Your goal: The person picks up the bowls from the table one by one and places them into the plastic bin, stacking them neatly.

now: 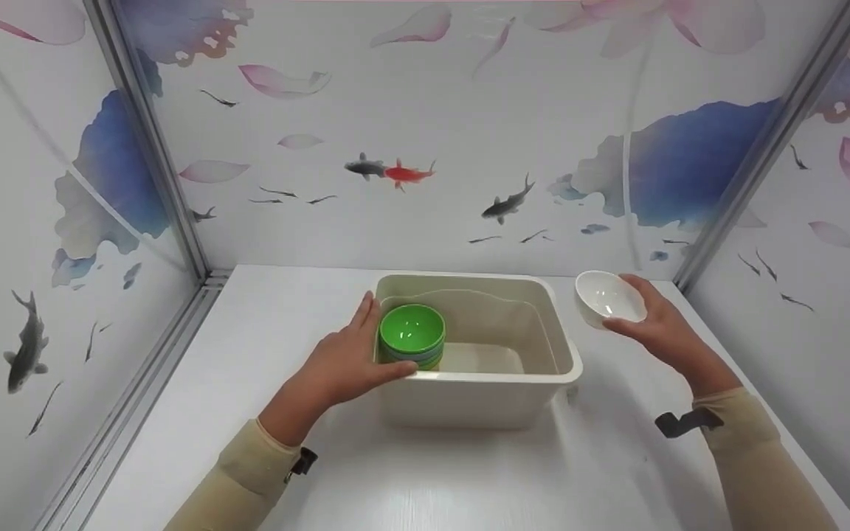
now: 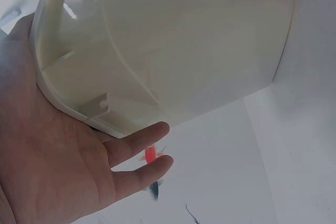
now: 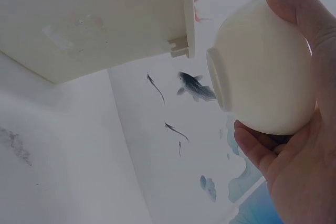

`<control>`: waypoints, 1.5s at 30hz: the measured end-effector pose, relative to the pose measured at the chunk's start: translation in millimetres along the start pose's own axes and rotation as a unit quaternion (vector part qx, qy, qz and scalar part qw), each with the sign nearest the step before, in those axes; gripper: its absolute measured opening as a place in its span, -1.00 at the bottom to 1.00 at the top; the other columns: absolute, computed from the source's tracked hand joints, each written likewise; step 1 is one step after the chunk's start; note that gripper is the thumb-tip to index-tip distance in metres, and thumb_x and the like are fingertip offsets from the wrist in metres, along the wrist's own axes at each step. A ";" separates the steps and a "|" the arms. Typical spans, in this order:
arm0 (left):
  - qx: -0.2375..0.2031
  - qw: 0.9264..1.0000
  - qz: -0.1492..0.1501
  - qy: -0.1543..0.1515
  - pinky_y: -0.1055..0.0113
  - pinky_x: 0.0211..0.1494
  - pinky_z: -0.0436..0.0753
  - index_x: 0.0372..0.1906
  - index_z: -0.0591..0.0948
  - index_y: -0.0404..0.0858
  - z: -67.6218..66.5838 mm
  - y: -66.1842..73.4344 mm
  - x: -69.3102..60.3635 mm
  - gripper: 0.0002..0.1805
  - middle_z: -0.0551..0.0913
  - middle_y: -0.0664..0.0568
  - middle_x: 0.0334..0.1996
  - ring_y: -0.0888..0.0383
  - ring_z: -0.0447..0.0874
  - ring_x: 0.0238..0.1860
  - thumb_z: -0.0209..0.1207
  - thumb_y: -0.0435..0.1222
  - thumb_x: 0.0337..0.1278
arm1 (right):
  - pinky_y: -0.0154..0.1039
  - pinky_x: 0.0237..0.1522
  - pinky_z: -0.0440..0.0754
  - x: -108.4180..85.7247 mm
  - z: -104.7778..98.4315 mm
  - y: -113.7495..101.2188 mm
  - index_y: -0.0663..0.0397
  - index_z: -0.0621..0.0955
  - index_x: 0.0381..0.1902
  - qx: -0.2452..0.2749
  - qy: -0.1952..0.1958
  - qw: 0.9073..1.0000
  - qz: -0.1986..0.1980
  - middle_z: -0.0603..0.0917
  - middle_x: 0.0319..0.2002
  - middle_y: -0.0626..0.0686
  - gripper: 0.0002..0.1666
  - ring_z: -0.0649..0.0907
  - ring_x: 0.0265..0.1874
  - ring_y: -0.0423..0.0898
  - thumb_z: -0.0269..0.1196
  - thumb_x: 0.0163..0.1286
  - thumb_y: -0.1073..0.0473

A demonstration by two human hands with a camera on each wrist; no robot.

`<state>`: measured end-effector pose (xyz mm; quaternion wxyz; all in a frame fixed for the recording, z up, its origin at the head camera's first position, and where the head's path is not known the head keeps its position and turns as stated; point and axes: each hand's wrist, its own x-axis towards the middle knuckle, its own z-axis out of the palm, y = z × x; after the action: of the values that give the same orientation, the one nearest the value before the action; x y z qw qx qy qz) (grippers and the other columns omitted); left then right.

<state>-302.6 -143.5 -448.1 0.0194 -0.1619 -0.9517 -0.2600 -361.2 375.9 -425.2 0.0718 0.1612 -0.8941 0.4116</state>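
Note:
A cream plastic bin (image 1: 469, 402) stands on the white table, its open top facing up. Inside, at its left end, a green bowl (image 1: 412, 330) tops a stack of bowls; bluish and yellow edges show beneath it. My left hand (image 1: 347, 361) rests against the bin's left side, fingers fairly straight and the thumb along the front rim. To the right of the bin, my right hand (image 1: 668, 332) holds a white bowl (image 1: 609, 295) above the table, thumb and fingers on opposite sides of its rim. In the right wrist view, the bowl's outside and foot ring (image 3: 223, 80) show.
White panels printed with fish and petals (image 1: 410, 221) close in the back and both sides. Grey metal posts (image 1: 152, 140) stand at the corners. White tabletop (image 1: 425, 487) extends around the bin.

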 end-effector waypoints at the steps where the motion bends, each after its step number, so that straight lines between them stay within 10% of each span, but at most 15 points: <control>1: 0.002 1.000 0.000 0.000 -0.24 0.37 0.63 0.83 -0.03 -0.28 0.0 0.1 -0.1 0.48 -0.11 -0.17 0.82 -0.35 0.67 0.33 0.24 0.60 0.12 | -0.34 0.07 0.54 0.2 0.5 -1.3 0.23 0.24 0.71 -0.002 0.000 1.000 0.000 0.53 0.45 0.35 0.05 0.53 0.27 0.16 0.53 0.46 0.12; 45: -0.003 1.000 -0.002 0.003 -0.25 0.35 0.63 0.83 0.01 -0.25 0.7 0.9 0.1 0.48 -0.08 -0.15 0.82 -0.34 0.68 0.32 0.22 0.63 0.08 | -0.22 0.14 0.64 26.6 31.7 -58.0 0.16 0.26 0.71 0.035 -0.040 0.998 -0.016 0.53 0.48 0.26 0.17 0.61 0.30 0.20 0.65 0.34 0.05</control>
<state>-302.4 -142.5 -448.2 0.0215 -0.1594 -0.9512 -0.2633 -365.9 310.4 -397.5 0.0367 0.1940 -0.8785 0.4351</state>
